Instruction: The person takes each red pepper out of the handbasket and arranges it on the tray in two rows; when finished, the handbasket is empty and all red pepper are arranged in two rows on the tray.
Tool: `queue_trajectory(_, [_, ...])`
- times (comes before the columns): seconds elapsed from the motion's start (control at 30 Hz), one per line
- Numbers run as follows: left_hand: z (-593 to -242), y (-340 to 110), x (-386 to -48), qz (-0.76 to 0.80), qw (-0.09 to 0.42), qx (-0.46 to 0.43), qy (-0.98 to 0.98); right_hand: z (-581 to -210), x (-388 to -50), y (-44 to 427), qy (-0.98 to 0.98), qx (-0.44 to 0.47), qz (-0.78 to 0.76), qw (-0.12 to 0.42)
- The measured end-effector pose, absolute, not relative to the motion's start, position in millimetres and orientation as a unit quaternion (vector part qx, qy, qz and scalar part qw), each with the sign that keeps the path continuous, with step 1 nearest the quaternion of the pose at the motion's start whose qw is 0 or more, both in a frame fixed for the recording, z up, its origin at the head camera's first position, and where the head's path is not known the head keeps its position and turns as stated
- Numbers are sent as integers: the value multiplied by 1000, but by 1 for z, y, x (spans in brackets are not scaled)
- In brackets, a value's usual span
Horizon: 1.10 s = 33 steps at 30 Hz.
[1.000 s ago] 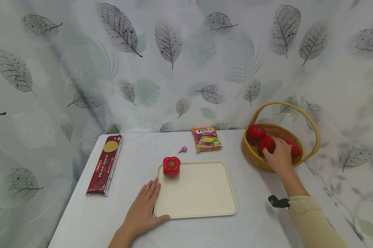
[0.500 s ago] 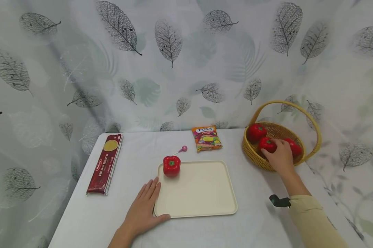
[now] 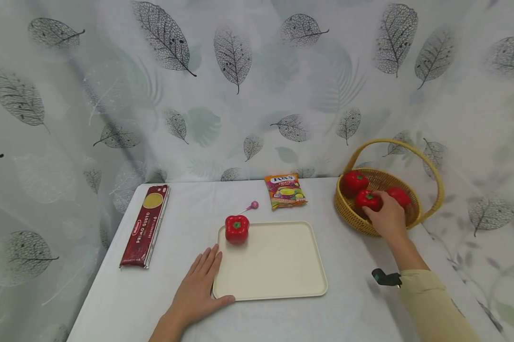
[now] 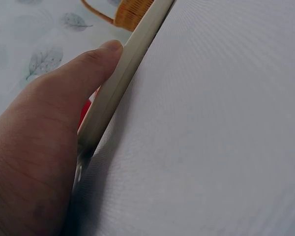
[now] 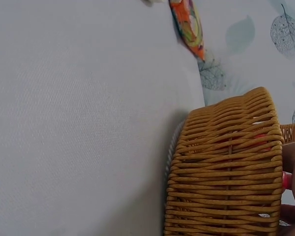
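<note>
My right hand (image 3: 389,216) reaches into a yellow wicker basket (image 3: 347,216) and grips a red bell pepper (image 3: 368,200) between thumb and fingers. Two more red pieces lie in there: one, with a green stem, on the left (image 3: 354,183) and one on the right (image 3: 399,195). In the right wrist view the basket's woven side (image 5: 226,172) hides most of that grip. My left hand (image 3: 197,289) lies flat with straight fingers along the left edge of a cream tray (image 3: 278,266), its thumb at the front corner. One red bell pepper (image 3: 237,229) sits upright on the tray's back left corner.
A dark red spaghetti pack (image 3: 146,227) lies at the table's left. Behind the tray are a pink lollipop (image 3: 253,205) and an orange candy bag (image 3: 285,191). The basket's tall handle (image 3: 437,190) arches over its opening. A leaf-patterned curtain (image 3: 257,95) hangs behind the white table.
The bell pepper in my right hand has turned so that its green stem shows. My right hand has shifted slightly within the basket. The left hand and tray stay still.
</note>
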<state>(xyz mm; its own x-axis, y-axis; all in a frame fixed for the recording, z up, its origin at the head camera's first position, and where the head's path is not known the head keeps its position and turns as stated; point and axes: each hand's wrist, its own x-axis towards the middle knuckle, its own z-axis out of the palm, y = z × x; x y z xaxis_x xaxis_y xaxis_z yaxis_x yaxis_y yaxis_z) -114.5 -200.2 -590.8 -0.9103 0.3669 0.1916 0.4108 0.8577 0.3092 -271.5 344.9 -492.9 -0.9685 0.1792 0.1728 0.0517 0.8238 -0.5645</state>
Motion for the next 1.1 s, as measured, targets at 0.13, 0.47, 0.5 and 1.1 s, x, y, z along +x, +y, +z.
queue_trajectory(0.13, [-590,-200,-115,-178,57,-202,-961,-493,-270,345,-947,-63,291,121])
queue_trajectory(0.47, [-587,-200,-115,-178,38,-194,-964,-497,-271,349,-944,-60,297,128])
queue_trajectory(0.5, [-586,-200,-115,-179,39,-194,-964,-497,-271,349,-944,-59,299,129])
queue_trajectory(1.1, [-594,-201,-115,-183,69,-202,-960,-480,-264,342,-932,-58,316,167])
